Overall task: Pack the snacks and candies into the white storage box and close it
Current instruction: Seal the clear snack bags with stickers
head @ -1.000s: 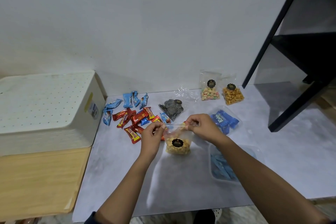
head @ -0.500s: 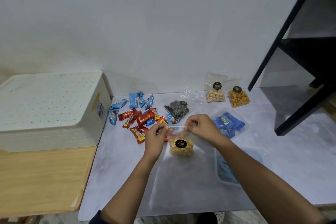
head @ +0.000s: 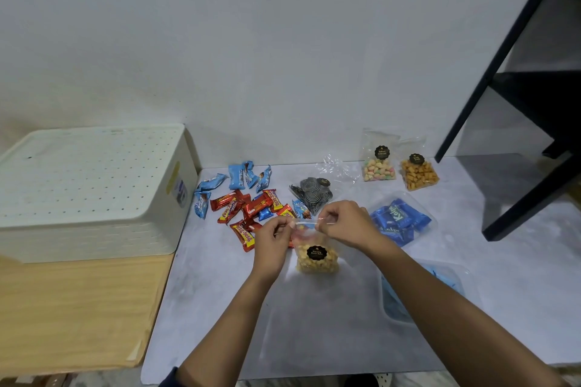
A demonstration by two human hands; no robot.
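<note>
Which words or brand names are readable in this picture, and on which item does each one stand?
"Beng-beng": red wrappers.
"Kalp", rest unclear: blue packets.
"Kacang Koro Asin", barely legible: black label on the yellow snack bag pinched by left hand and right hand.
Unreadable: labels on pastel snack bag and orange snack bag, sticker on white storage box, light blue wrappers.
</note>
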